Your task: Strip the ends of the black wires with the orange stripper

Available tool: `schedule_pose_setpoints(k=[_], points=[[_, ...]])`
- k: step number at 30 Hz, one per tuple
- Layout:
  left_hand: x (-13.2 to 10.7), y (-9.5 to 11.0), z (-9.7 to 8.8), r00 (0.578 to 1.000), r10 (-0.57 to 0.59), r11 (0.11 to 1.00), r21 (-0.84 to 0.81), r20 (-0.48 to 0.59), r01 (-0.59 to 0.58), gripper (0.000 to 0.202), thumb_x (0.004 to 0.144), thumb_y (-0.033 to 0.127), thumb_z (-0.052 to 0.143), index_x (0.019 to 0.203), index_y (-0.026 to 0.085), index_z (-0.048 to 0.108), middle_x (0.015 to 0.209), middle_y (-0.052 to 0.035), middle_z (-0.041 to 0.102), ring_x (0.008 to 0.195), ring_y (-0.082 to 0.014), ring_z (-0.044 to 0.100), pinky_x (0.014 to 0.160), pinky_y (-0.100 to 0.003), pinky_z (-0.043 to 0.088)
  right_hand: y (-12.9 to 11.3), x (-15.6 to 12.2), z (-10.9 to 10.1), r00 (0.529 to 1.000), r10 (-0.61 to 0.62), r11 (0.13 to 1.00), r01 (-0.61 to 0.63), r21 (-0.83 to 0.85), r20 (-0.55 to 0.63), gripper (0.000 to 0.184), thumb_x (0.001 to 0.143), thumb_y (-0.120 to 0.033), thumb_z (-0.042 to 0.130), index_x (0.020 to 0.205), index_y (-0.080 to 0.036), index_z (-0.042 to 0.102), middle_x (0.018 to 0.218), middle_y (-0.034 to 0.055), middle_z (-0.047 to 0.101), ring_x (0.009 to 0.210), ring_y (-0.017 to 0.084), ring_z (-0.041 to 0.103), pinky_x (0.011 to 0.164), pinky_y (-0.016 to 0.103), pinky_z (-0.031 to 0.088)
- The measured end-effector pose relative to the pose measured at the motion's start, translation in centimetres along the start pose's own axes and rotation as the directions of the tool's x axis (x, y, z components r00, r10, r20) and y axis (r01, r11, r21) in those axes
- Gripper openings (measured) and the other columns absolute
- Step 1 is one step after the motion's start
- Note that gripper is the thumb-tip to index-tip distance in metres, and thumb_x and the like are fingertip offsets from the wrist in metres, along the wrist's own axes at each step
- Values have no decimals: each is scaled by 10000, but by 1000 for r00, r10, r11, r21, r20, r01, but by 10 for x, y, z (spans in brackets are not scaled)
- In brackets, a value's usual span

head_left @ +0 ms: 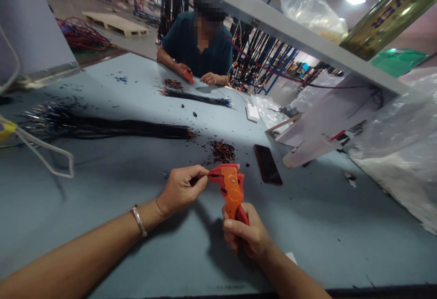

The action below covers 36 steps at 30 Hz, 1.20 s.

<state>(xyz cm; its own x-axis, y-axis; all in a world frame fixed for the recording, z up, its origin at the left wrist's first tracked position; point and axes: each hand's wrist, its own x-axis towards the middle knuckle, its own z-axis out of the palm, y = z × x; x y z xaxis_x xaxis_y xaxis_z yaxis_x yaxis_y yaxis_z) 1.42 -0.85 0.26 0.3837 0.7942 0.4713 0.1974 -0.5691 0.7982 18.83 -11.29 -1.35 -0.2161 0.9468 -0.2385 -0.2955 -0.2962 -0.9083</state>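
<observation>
My right hand (246, 235) is wrapped round the handles of an orange-red wire stripper (231, 189), which stands upright over the blue table (136, 208). My left hand (182, 187) pinches a short dark wire (205, 177) and holds its end at the stripper's jaw. A silver bracelet (139, 220) sits on my left wrist. Just beyond the tool lies a small heap of stripped wire bits (222, 150).
A long bundle of black wires (102, 130) lies across the table's left. A dark phone (267, 164) rests right of the heap. Opposite, another person sits with a red tool (188, 76) and a wire bundle (198, 97). Plastic bags (399, 153) crowd the right.
</observation>
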Motion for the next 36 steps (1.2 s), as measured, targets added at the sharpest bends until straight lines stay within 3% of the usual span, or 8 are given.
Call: schedule_pose_setpoints(k=[7, 16, 24, 30, 36], points=[[1, 0, 0, 1000, -31, 1000, 3, 5, 31, 177, 806, 169, 512, 737, 120, 667, 563, 22, 583, 501, -74, 471, 498, -163, 373, 1, 3, 0, 1000, -6, 999, 5, 32, 16, 329, 678, -363, 754, 648, -154, 502, 419, -60, 468, 297, 59, 402, 307, 171, 314], [2, -3, 2, 1000, -20, 1000, 2, -11, 20, 165, 812, 184, 527, 726, 126, 656, 562, 23, 596, 499, -72, 478, 497, -160, 376, -2, 3, 2, 1000, -3, 997, 3, 80, 0, 297, 676, -331, 754, 724, -144, 529, 445, -56, 492, 306, 65, 419, 318, 175, 343], [5, -6, -1, 989, -140, 990, 4, -51, 140, 169, 801, 229, 547, 733, 122, 660, 608, -4, 637, 546, -93, 526, 530, -173, 396, -12, 4, -2, 998, -12, 977, 24, 214, -61, 196, 693, -239, 702, 773, -143, 551, 524, -46, 511, 374, 76, 468, 377, 194, 400], [4, -9, 1, 984, -172, 985, -18, -38, 172, 177, 796, 239, 544, 739, 119, 661, 632, -19, 654, 577, -106, 548, 556, -182, 412, -14, 2, -4, 999, -13, 959, 0, 282, 43, 323, 697, -239, 682, 991, -135, 596, 796, 45, 630, 668, 169, 628, 635, 306, 506], [4, -11, 3, 984, -169, 986, -15, -55, 169, 181, 787, 226, 530, 718, 121, 660, 601, -13, 638, 548, -101, 534, 534, -182, 396, -13, 4, -4, 992, -26, 893, -33, 448, 125, 328, 714, -258, 653, 1022, -152, 617, 777, 19, 599, 675, 150, 601, 677, 304, 501]])
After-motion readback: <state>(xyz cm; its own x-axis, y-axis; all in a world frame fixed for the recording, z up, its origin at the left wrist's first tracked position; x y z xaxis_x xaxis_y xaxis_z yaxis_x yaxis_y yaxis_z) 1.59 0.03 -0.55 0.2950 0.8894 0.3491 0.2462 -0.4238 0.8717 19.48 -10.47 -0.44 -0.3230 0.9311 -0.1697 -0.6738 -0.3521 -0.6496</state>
